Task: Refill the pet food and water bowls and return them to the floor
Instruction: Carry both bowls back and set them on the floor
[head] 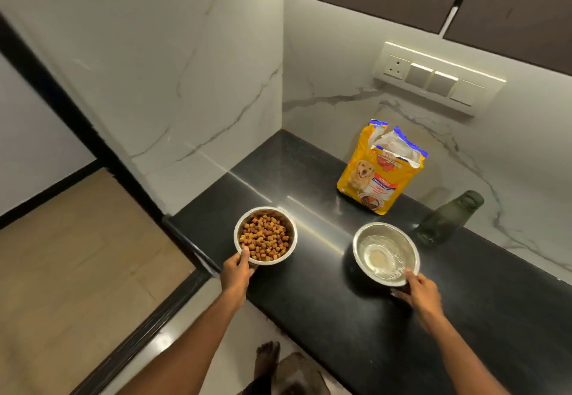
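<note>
Both bowls look filled and sit near the counter (356,317) edge, within easy reach for carrying down. Left hand (236,274) is clamped on the kibble bowl (265,235), thumb hooked over the near rim, probably so it lifts level. Right hand (418,291) has fingers curled against the water bowl (386,254) rim, looks like a grip but can't tell if it's firm. Bag (379,172) and bottle (448,218) are parked behind, out of the way.

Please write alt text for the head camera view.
Two hands grip steel bowls on a black counter: left hand the kibble bowl, right hand the water bowl. An open dog food bag and green bottle stand behind.
</note>
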A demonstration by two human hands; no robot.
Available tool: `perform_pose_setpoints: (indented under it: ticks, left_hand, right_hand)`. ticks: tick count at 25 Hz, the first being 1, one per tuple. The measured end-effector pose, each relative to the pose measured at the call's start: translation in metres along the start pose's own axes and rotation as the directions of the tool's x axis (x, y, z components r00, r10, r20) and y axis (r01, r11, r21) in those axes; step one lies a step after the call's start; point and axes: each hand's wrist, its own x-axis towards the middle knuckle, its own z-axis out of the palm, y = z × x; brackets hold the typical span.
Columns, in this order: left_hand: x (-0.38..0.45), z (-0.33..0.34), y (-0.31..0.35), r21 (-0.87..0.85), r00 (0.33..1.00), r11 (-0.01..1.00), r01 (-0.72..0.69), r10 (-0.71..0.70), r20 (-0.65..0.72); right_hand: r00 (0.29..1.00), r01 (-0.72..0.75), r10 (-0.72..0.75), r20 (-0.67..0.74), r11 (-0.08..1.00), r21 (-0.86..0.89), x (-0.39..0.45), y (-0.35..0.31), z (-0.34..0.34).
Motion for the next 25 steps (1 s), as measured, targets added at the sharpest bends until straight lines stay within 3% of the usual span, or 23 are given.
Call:
perform_pose_setpoints:
  ticks: [4,9,14,16,22,25]
  left_hand:
    - [-0.023,-0.061,-0.019,-0.117,0.994,0.993,-0.008,-0.005,-0.109]
    - [-0.042,-0.155,-0.037,-0.262,0.963,0.964,-0.050,-0.023,-0.268]
    - [-0.054,-0.239,-0.048,-0.343,0.929,0.936,-0.080,-0.055,-0.366]
    - [-0.042,-0.320,-0.063,-0.394,0.870,0.913,-0.104,-0.108,-0.481]
    - [-0.022,-0.431,-0.073,-0.469,0.798,0.874,-0.124,-0.193,-0.571]
    - [-0.001,-0.506,-0.061,-0.475,0.776,0.869,-0.137,-0.203,-0.597]
  right_hand:
    - [1.000,0.006,-0.006,0.000,0.996,0.088,-0.003,0.010,0.019]
    - [0.996,0.036,-0.042,0.077,0.996,0.077,-0.014,0.017,0.076]
    - [0.971,0.107,-0.079,0.226,0.988,-0.114,-0.046,0.025,0.153]
    - [0.930,0.176,-0.084,0.359,0.957,-0.233,-0.071,0.037,0.245]
    - [0.854,0.278,-0.069,0.515,0.899,-0.340,-0.137,0.063,0.382]
    - [0.814,0.285,-0.076,0.576,0.916,-0.282,-0.180,0.080,0.478]
